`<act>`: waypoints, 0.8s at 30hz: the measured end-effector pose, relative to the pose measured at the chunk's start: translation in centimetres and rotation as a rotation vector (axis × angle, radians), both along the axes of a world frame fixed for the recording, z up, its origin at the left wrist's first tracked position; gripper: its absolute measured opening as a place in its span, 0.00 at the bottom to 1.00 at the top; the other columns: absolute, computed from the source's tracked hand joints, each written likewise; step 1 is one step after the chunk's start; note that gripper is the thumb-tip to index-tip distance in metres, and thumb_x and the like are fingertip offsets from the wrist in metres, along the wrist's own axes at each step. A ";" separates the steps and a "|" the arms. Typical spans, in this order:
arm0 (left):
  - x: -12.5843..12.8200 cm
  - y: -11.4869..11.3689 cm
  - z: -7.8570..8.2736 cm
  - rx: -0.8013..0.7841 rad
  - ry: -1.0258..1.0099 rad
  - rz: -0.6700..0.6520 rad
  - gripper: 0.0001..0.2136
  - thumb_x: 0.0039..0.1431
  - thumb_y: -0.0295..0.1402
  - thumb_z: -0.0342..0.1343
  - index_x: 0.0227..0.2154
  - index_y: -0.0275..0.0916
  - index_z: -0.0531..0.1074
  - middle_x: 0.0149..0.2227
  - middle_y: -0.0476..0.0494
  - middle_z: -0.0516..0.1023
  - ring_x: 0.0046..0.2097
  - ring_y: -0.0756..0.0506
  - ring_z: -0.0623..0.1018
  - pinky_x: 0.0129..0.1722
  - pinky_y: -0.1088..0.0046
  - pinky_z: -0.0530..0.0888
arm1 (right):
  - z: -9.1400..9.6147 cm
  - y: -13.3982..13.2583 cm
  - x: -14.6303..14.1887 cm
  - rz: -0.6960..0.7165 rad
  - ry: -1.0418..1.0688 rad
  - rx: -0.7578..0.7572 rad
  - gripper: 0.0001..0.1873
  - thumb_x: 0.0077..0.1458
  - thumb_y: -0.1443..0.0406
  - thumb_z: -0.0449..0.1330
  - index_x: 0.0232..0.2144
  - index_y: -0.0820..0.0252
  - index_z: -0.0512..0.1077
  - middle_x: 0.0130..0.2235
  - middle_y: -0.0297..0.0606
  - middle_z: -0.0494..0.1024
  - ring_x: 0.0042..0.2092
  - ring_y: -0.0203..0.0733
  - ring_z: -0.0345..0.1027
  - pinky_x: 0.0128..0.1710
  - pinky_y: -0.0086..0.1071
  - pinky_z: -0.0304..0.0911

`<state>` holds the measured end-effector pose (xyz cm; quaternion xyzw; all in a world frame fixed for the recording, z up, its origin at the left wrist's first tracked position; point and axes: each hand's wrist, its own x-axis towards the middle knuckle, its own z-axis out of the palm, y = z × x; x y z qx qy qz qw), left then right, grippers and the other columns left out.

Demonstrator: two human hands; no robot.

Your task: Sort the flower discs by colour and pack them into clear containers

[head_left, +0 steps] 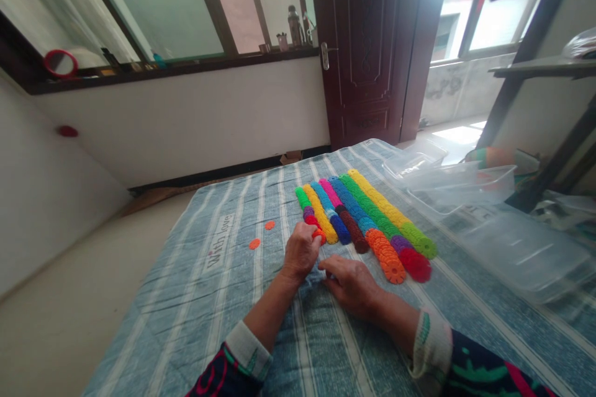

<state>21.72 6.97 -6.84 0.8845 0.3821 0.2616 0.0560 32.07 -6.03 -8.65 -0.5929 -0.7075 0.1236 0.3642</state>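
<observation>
Several rows of coloured toothed plastic discs (367,217) lie side by side on a blue striped cloth (223,298). My left hand (302,251) is closed in a pinch on an orange disc (319,235) at the near end of the leftmost row. My right hand (350,284) rests on the cloth just below the rows, fingers curled, thumb and forefinger together; what they hold, if anything, I cannot make out. Two loose orange discs (254,244) lie apart on the cloth to the left.
Clear plastic containers (465,183) and lids (526,254) sit on the cloth to the right. A dark wooden door (367,43) stands beyond, a window ledge (177,65) with small items to its left. A dark shelf frame (554,68) is at far right.
</observation>
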 end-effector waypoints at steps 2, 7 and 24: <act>-0.1 0.0 -0.1 0.018 -0.013 0.000 0.04 0.53 0.24 0.55 0.29 0.37 0.73 0.29 0.47 0.69 0.32 0.49 0.71 0.36 0.73 0.71 | 0.1 0.0 0.0 -0.003 0.001 0.000 0.12 0.52 0.73 0.56 0.40 0.58 0.71 0.38 0.38 0.77 0.40 0.41 0.71 0.39 0.31 0.62; -0.9 0.5 0.3 0.045 -0.060 -0.020 0.06 0.53 0.25 0.54 0.32 0.36 0.75 0.32 0.45 0.74 0.33 0.48 0.73 0.38 0.72 0.72 | 0.1 -0.1 0.0 -0.005 -0.014 0.002 0.12 0.53 0.72 0.55 0.40 0.59 0.71 0.37 0.38 0.77 0.37 0.40 0.71 0.37 0.30 0.61; -12.0 6.3 4.9 -0.375 0.212 0.454 0.06 0.45 0.31 0.58 0.26 0.36 0.77 0.22 0.51 0.75 0.30 0.48 0.75 0.28 0.78 0.64 | -0.7 -0.4 -0.2 -0.009 0.019 0.023 0.12 0.53 0.73 0.54 0.39 0.57 0.71 0.35 0.37 0.76 0.35 0.39 0.69 0.35 0.31 0.61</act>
